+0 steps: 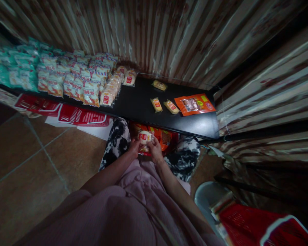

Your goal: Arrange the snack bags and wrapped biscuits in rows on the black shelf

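Note:
Between my knees, both hands hold a round pale wrapped cake with a red label. My left hand grips its left side, and my right hand pinches the clear wrapper on its right. Below it is a red basket holding orange snack packets. Ahead on the black shelf, a row of similar wrapped cakes stands by two more at the back. Further right lie three small yellow wrapped cakes and an orange packet of brown sticks.
White snack bags and teal bags fill the shelf's left part. Red baskets sit under its front edge. A striped curtain hangs behind. At lower right are a grey tub and another red basket.

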Demonstrator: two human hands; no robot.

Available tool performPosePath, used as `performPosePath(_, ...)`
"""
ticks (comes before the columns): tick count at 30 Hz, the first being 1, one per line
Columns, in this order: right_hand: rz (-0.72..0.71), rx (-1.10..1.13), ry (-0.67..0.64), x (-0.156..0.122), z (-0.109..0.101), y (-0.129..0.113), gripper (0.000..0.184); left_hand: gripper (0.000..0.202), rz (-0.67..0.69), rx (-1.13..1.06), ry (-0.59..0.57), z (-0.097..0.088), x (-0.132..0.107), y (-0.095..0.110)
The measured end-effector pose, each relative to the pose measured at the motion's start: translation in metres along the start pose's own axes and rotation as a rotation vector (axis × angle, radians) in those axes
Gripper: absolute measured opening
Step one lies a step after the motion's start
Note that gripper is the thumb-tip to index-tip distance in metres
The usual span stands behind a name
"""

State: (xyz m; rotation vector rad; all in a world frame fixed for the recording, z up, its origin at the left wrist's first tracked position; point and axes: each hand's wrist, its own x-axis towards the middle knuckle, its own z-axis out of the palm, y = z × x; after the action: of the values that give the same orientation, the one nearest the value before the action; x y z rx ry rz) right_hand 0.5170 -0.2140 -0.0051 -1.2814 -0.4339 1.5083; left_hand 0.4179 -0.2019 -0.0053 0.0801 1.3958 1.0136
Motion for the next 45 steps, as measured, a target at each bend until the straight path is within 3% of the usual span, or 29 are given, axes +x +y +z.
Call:
performPosePath(8,0.016,-0.006,0.061,0.004,-0.005,-0.001,0.042,0.025,0.002,0.113,-0.009,-0.002,0.000,-0.002)
performPosePath(14,0.043,-0.005,0.063,0.003,-0.004,-0.006,0.042,0.070,0.064,0.173,0.019,0.000,-0.004,0.000)
performPosePath(17,0.024,-0.041,0.055,0.005,-0.007,-0.007,0.039,0.078,0.102,0.222,-0.004,0.001,-0.006,0.002)
performPosePath(21,-0.014,-0.140,0.044,0.009,-0.012,-0.010,0.038,0.068,0.157,0.204,-0.039,0.001,-0.006,0.003)
performPosePath(26,-0.021,-0.190,0.000,0.013,-0.015,-0.016,0.046,0.027,0.181,0.176,-0.001,0.001,-0.001,0.001)
performPosePath(28,-0.020,-0.184,-0.017,0.012,-0.014,-0.017,0.048,0.021,0.176,0.166,-0.003,0.001,0.001,0.001)
performPosePath(34,0.002,-0.079,0.013,0.005,-0.009,-0.016,0.047,0.024,0.184,0.052,-0.045,0.003,-0.004,0.002)
performPosePath(37,0.047,-0.072,-0.034,0.001,-0.007,-0.014,0.048,0.028,0.179,-0.002,-0.062,0.004,-0.007,0.003)
performPosePath(45,0.049,-0.100,-0.083,-0.008,0.001,-0.015,0.047,0.028,0.158,-0.048,-0.022,0.005,-0.006,0.004)
